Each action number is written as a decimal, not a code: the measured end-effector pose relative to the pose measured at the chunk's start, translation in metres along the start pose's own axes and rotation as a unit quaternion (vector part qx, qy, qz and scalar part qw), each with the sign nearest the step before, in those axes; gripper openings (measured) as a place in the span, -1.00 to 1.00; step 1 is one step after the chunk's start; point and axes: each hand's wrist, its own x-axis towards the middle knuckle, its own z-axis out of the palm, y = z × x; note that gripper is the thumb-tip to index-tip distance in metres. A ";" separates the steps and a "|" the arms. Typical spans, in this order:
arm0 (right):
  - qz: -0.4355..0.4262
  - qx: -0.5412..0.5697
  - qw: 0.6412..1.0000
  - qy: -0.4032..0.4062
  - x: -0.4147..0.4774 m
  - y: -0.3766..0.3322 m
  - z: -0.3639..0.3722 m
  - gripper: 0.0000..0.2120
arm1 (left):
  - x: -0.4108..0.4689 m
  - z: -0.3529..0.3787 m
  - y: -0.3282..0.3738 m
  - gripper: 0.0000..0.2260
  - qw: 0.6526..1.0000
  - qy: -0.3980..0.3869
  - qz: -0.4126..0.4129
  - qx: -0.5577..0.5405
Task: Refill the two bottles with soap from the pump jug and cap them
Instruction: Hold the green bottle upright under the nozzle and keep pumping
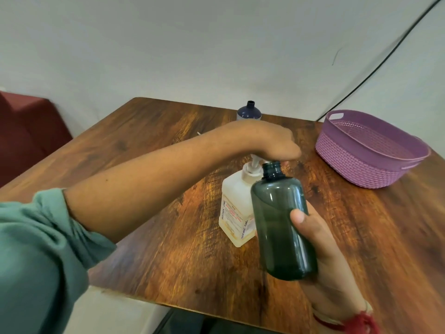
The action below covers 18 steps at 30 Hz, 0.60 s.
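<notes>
Pump jug [237,208] stands mid-surface [168,237]. The left hand [269,141] lies over its pump head with the fingers hidden from me, so I cannot tell its grip. The right hand [322,249] grasps the smoky green bottle [281,220], tilted, with its open neck just beneath the left hand. I see a dark blue bottle [249,111] uncapped at the far edge.

Left hand [272,141]: on top of the pump [254,163], fingers hidden.
Right hand [322,251]: grips the green bottle [281,220], uncapped, mouth just under the left hand.
Jug [237,208]: upright on the table [168,237].
Blue bottle [249,111]: uncapped, far edge.
Basket [361,162]: far right.
</notes>
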 end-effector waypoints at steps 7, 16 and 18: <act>0.001 -0.010 1.000 0.001 0.001 0.002 0.000 -0.24 | -0.002 0.010 -0.004 -0.73 0.998 0.006 -0.009 -0.068; 0.007 -0.022 1.000 0.001 0.000 -0.002 0.001 -0.20 | -0.005 0.008 -0.004 -0.74 0.994 0.046 0.012 -0.101; 0.009 -0.013 1.000 0.004 0.001 0.001 0.001 -0.22 | -0.005 0.012 -0.006 -0.75 0.992 0.046 -0.004 -0.114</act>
